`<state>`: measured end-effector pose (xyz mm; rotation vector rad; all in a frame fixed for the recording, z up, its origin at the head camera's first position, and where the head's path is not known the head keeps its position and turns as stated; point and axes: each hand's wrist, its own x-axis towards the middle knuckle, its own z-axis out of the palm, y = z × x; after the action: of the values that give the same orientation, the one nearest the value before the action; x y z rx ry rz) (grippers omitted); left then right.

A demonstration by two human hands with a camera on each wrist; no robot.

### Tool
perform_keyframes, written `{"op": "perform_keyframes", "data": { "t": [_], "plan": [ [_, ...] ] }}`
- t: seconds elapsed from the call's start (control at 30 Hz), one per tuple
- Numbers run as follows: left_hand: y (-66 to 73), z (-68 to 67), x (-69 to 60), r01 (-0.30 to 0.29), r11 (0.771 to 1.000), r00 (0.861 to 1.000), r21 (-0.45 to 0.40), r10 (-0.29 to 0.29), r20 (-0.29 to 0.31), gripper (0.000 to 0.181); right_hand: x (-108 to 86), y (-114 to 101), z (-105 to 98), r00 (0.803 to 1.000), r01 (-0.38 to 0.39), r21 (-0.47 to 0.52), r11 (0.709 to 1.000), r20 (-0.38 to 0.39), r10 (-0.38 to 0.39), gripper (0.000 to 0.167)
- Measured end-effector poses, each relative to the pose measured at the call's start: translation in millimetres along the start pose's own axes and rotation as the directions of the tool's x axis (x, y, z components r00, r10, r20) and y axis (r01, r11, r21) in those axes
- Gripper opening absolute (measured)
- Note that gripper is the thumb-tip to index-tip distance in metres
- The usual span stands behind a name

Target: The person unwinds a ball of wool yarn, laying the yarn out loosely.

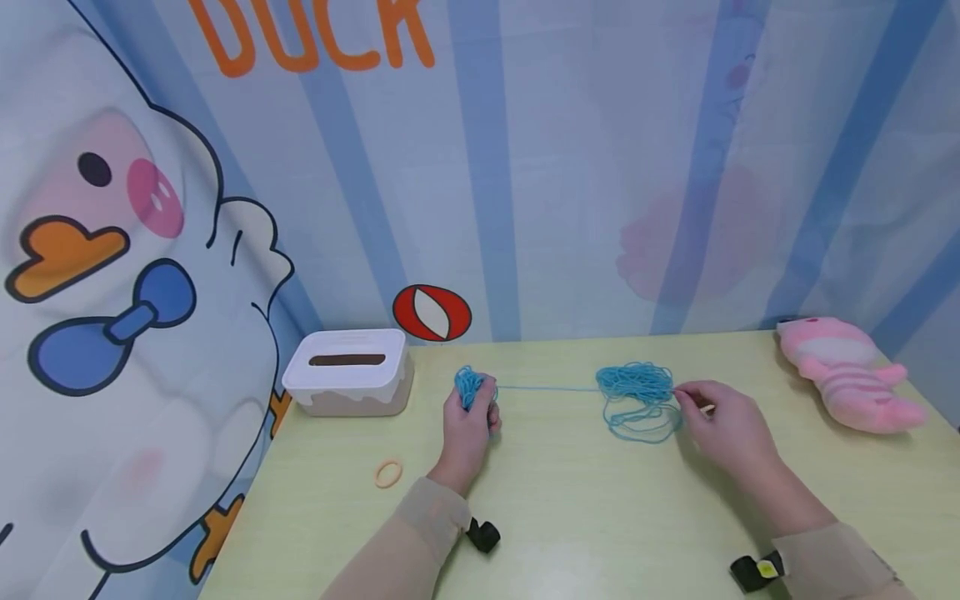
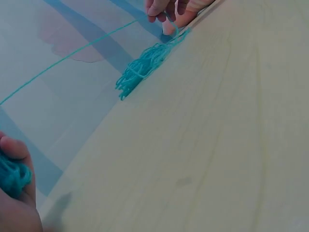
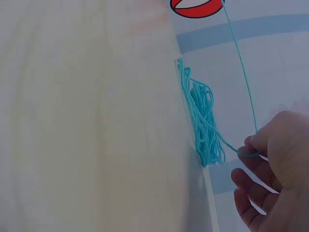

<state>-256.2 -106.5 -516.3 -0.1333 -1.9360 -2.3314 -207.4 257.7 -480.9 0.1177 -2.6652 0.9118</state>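
My left hand (image 1: 467,429) grips a small bundle of blue yarn (image 1: 468,385), which pokes out above the thumb. From it a single strand (image 1: 551,387) runs taut to the right, above the table. My right hand (image 1: 723,425) pinches the yarn between thumb and index finger, as the right wrist view also shows. A larger loose heap of blue yarn (image 1: 636,383) lies on the table just left of the right hand, its loops spread toward the front. In the left wrist view only part of the left hand (image 2: 19,193) shows, at the left edge.
A white-lidded tissue box (image 1: 348,375) stands at the back left of the table (image 1: 570,517). In front of it lies a small tan ring (image 1: 388,473). At the far right rests a pink plush toy (image 1: 851,375). A printed cloth (image 1: 555,167) hangs behind the table.
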Motion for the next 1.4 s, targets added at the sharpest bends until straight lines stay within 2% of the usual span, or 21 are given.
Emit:
{"op": "perform_keyframes", "data": {
  "t": [0.17,0.4,0.53,0.6,0.7,0.8,0.87,0.93,1.03,1.13,1.23,1.4],
  "plan": [
    [1.0,2.4,3.3,0.022,0.999,0.999,0.023,-0.021,-0.033,0.026,4.0,12.0,-4.0,0.998,-0.028,-0.074,0.997,0.047,0.031,0.025],
    [1.2,1.8,1.9,0.064,0.998,0.998,0.029,-0.065,0.016,0.025,6.9,13.0,2.8,0.981,-0.085,-0.100,0.991,0.164,0.101,0.023],
    [0.1,1.7,0.6,0.060,0.998,0.997,0.034,-0.061,0.048,0.027,6.6,8.6,8.6,0.981,-0.115,-0.084,0.990,0.145,0.126,0.025],
    [0.0,2.1,0.1,0.063,0.997,0.996,0.033,-0.065,0.055,0.028,5.7,3.2,11.5,0.989,-0.111,-0.053,0.992,0.094,0.116,0.026],
    [0.3,2.4,-0.5,0.076,0.997,0.995,0.027,-0.078,0.062,0.032,4.6,-12.5,20.2,0.998,-0.046,0.023,0.999,-0.029,0.047,0.025],
    [0.7,2.3,-0.4,0.084,0.996,0.993,0.029,-0.086,0.077,0.042,4.8,-36.7,35.1,0.991,0.094,0.078,0.992,-0.106,-0.086,0.021],
    [1.2,2.0,-0.7,0.087,0.996,0.991,0.027,-0.090,0.094,0.049,4.6,-55.9,47.2,0.983,0.176,0.097,0.980,-0.079,-0.168,0.021],
    [1.8,1.4,-0.5,0.089,0.996,0.989,0.024,-0.091,0.113,0.053,4.7,-75.6,60.3,0.974,0.223,0.117,0.968,-0.001,-0.225,0.026],
    [2.8,0.3,-0.4,0.091,0.996,0.985,0.011,-0.092,0.143,0.055,6.2,-102.3,79.4,0.961,0.226,0.146,0.963,0.127,-0.245,0.038],
    [2.8,-0.2,-0.3,0.087,0.996,0.982,0.002,-0.086,0.170,0.054,8.7,-121.3,95.8,0.948,0.211,0.164,0.964,0.205,-0.242,0.047],
    [1.8,-0.5,-0.4,0.073,0.997,0.979,0.004,-0.072,0.191,0.054,11.0,-132.4,107.6,0.946,0.202,0.157,0.967,0.223,-0.234,0.045],
    [1.2,-0.1,0.5,0.046,0.998,0.979,0.032,-0.052,0.196,0.054,14.0,-138.3,114.0,0.962,0.201,0.138,0.970,0.158,-0.222,0.026]
  ]
}}
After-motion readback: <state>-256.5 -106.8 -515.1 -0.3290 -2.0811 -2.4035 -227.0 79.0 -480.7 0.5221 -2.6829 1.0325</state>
